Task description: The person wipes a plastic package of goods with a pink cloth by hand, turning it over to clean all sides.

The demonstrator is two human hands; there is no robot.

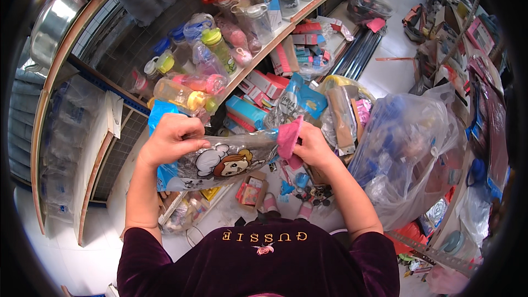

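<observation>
A clear plastic package (231,163) with a cartoon chef figure and blue parts is stretched between my two hands. At its blue left end, my left hand (175,138) grips the upper edge between thumb and fingers. My right hand (311,144) holds a pink cloth (289,138) against the package's right end. Whether the fingers also pinch the package there, I cannot tell. Beyond the package, a similar blue and clear package (295,99) lies among boxes.
Plastic water bottles (214,43) crowd the shelf (247,66) ahead. A big clear bag of goods (406,152) bulges at my right. Pink and blue boxes (247,111) lie below the shelf edge. An open carton (252,189) stands on the floor near my feet.
</observation>
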